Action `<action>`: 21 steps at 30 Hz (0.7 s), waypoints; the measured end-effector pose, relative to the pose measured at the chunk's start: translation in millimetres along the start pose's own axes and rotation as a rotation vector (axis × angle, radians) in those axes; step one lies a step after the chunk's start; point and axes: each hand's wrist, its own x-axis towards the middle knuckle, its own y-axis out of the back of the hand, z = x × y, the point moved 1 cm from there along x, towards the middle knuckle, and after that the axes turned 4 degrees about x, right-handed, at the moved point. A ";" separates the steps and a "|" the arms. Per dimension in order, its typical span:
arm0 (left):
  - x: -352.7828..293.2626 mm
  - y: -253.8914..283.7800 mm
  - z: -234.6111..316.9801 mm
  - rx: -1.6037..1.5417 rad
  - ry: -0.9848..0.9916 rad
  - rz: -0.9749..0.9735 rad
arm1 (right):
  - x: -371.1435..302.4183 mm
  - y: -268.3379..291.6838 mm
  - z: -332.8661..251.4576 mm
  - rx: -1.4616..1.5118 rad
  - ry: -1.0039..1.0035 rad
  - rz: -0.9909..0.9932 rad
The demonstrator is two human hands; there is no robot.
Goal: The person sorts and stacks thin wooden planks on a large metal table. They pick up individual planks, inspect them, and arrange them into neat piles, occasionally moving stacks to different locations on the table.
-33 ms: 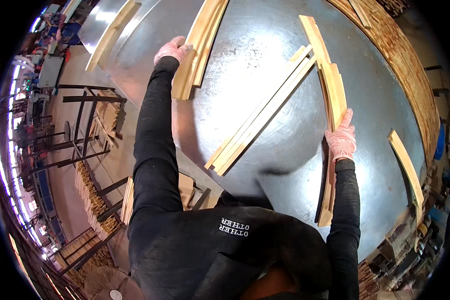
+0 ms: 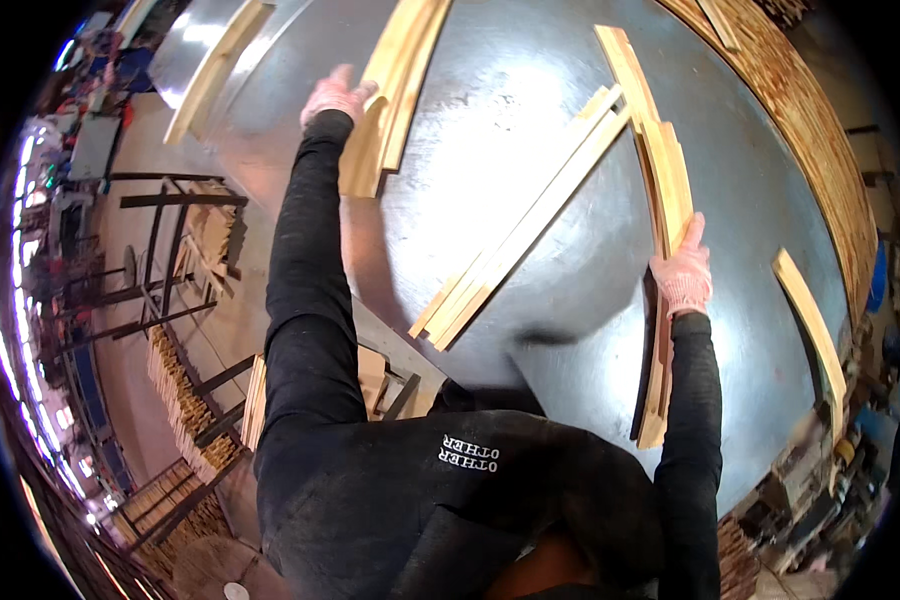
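My left hand [image 2: 332, 98], in a pink-white knit glove, is at the left edge of a group of pale wooden strips [image 2: 402, 90] at the far side of the metal table. Its fingers are apart, with one fingertip against the nearest strip. My right hand [image 2: 683, 268], gloved alike, is closed around the near end of stacked wooden strips [image 2: 663, 170] on the right. More strips run on below it, beside my forearm. Between my hands, a slanting pair of long strips [image 2: 525, 225] lies with its far end against the right stack.
The shiny metal tabletop [image 2: 510, 150] spreads under the strips. Single strips lie at far left [image 2: 215, 75] and right [image 2: 813, 325]. A rough wooden board [image 2: 810, 130] borders the far right. Dark metal racks [image 2: 175, 240] and piled wood [image 2: 185, 400] stand on the floor at left.
My left hand has shifted slightly left and its fingers have spread. The strip beside it has tilted, showing a darker face. My right hand stays at its stack.
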 end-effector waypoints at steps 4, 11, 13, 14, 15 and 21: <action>-44.9 -58.7 23.2 -0.582 -0.201 0.364 | 10.9 11.3 7.2 0.175 0.050 -0.196; -276.5 -174.9 223.1 -1.335 -0.025 -0.788 | 27.6 -20.3 112.8 1.598 0.113 -0.764; -309.2 -193.4 258.6 -1.225 -0.007 -0.774 | 42.3 -30.7 121.8 1.823 0.164 -0.722; -326.0 -185.4 267.1 -1.128 -0.046 -0.797 | 43.2 -26.7 117.7 1.898 0.154 -0.743; -336.5 -179.6 275.0 -1.032 -0.084 -0.817 | 47.1 -17.0 114.5 1.972 0.146 -0.766; -332.3 -212.7 268.2 -0.448 -0.215 -0.860 | 80.1 -13.9 140.1 1.921 0.158 -0.836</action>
